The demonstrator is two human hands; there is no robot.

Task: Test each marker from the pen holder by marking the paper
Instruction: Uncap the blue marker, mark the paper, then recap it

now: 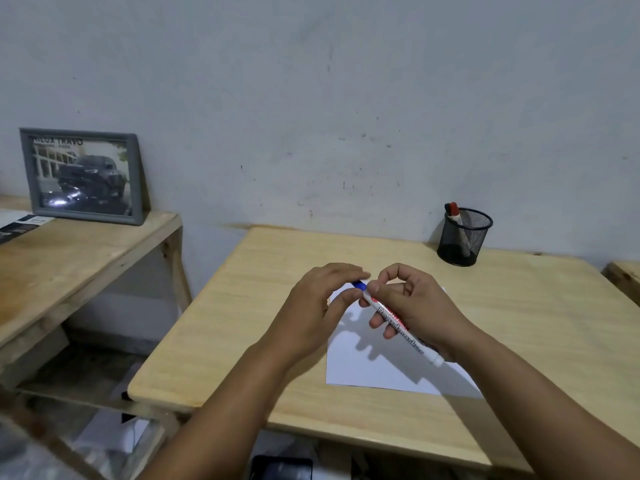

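Pale grey and scuffed, the wall (346,98) rises behind a light wooden table (214,334) that fills the middle of the view. Both hands meet above the centre of the table, over a white sheet of paper (377,368) that lies flat on the wood and reaches toward the near edge. The right hand (412,306) is closed around the barrel of a white board marker (398,325), which slants from upper left to lower right, its blunt white end sticking out below the palm over the paper. The left hand (322,303) pinches the marker's other end, where the blue cap (359,285) shows between thumb and fingers; whether the cap is seated or partly off cannot be told. Neither the marker nor the hands touch the paper, and their shadows fall on the sheet. At the far right corner of the table, close to the wall, stands a black mesh pen holder (462,239), upright, with a red-capped marker (456,220) leaning against its left rim. Left of the table and apart from it is a wooden shelf (76,258); a grey picture frame (83,176) showing a dark car leans against the wall at the shelf's far edge.
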